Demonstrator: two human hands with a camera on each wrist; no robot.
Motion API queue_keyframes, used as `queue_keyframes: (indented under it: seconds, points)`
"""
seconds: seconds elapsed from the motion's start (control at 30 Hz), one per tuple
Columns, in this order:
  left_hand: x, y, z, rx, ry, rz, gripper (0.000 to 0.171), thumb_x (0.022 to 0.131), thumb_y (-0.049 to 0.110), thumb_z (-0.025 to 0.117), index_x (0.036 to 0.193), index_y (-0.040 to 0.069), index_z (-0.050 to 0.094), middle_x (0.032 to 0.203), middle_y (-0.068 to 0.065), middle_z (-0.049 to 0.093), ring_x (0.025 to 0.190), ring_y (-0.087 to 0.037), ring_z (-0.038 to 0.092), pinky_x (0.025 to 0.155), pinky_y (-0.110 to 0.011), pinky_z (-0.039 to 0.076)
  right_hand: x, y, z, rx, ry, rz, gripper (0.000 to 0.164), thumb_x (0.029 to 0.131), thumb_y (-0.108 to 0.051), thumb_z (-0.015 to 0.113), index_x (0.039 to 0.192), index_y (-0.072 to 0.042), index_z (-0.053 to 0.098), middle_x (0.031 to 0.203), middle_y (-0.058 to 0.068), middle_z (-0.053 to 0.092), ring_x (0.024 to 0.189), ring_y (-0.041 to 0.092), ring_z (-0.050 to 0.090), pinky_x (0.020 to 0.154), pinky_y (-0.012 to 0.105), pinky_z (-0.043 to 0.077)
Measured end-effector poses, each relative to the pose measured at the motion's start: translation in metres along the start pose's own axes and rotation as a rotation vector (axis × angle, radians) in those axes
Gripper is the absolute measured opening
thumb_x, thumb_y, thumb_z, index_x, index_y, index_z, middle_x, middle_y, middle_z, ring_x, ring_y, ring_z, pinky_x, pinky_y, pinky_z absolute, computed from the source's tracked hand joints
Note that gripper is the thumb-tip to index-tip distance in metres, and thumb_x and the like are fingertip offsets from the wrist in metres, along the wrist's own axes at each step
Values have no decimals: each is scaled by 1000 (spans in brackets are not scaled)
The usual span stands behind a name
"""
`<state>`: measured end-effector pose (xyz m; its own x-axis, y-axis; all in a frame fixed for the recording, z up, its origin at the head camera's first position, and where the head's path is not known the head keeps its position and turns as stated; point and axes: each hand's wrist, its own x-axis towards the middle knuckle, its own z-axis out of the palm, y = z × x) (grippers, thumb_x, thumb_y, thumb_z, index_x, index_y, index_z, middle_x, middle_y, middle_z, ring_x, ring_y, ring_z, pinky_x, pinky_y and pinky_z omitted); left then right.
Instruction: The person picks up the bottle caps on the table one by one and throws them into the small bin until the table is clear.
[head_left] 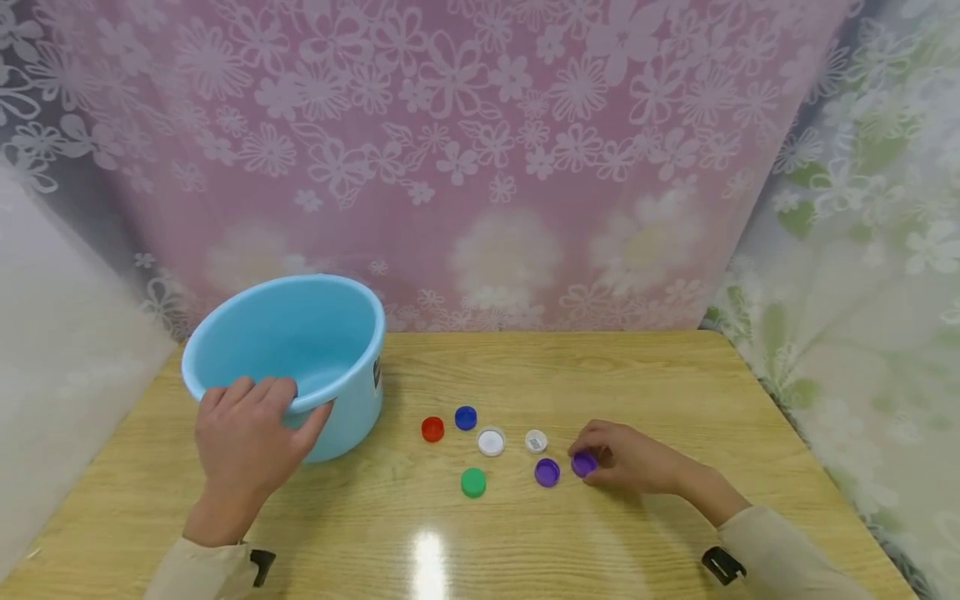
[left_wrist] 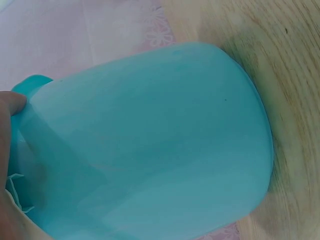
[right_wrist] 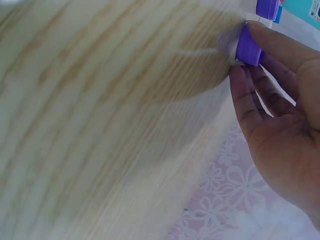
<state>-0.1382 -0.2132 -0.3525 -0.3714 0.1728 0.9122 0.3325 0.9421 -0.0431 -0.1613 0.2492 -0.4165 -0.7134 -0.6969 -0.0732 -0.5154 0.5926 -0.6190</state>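
A light blue plastic basin (head_left: pixel 352 417) stands at the left of the table, its open top upward. My left hand (head_left: pixel 243 433) grips its near rim, fingers over the edge and thumb outside; in the left wrist view the basin's wall (left_wrist: pixel 150 140) fills most of the picture. Over on the right, my right hand (head_left: pixel 626 458) pinches a purple bottle cap (right_wrist: pixel 249 46) between thumb and fingers, low at the table. Just left of it lies a second purple cap (head_left: pixel 547 472). Beyond are two white caps, one larger (head_left: pixel 491 442) and one smaller (head_left: pixel 536 441).
A red cap (head_left: pixel 432 429) and a blue cap (head_left: pixel 466 417) lie between the basin and the white caps. Nearer sits a green cap (head_left: pixel 473 482). The wooden table (head_left: pixel 600 367) ends at a pink flowered curtain (head_left: pixel 450 208) behind.
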Motion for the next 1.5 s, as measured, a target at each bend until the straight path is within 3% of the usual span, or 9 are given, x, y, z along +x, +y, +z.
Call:
queue_keyframes:
  seconds: [0.3,0.5,0.63,0.93,1.27,1.5]
  points:
    - [1,-1,0,11,10,3,46,83,47,51,58,13,32,51,4,20,46,-19,20,50,-39,22,0,0,1,0,21,-17,30,89,-16,69,118,-9,64,109,-1,57,92,12,57,76,29,51]
    - [4,3,1,-4,24,12,44,82,45,51,58,13,32,52,5,21,47,-17,19,49,-38,21,-4,1,-1,19,62,42,31,88,-20,69,115,-8,62,106,-2,58,92,14,58,77,30,51]
    - [4,4,1,-5,20,9,45,82,45,51,58,13,32,51,5,21,47,-17,19,50,-38,23,-3,-4,-7,3,133,78,36,87,-19,70,117,-2,61,105,-1,60,91,16,60,77,30,51]
    - [-1,1,2,0,-5,-1,46,84,48,50,59,14,32,52,5,21,47,-18,20,50,-39,22,15,-22,-28,-73,342,60,35,89,-25,67,119,-6,63,104,-3,62,88,10,60,75,26,52]
    - [0,2,0,1,-4,-3,46,84,48,50,58,14,32,53,5,20,47,-18,20,50,-39,23,37,-50,-50,-76,423,28,37,89,-25,68,121,-5,62,106,0,63,88,12,61,76,30,52]
    - [2,1,-2,9,-6,0,47,85,48,48,58,14,31,52,5,19,47,-18,20,50,-39,22,63,-69,-66,-1,460,18,43,92,-29,64,128,-6,58,107,3,63,92,16,61,80,35,52]
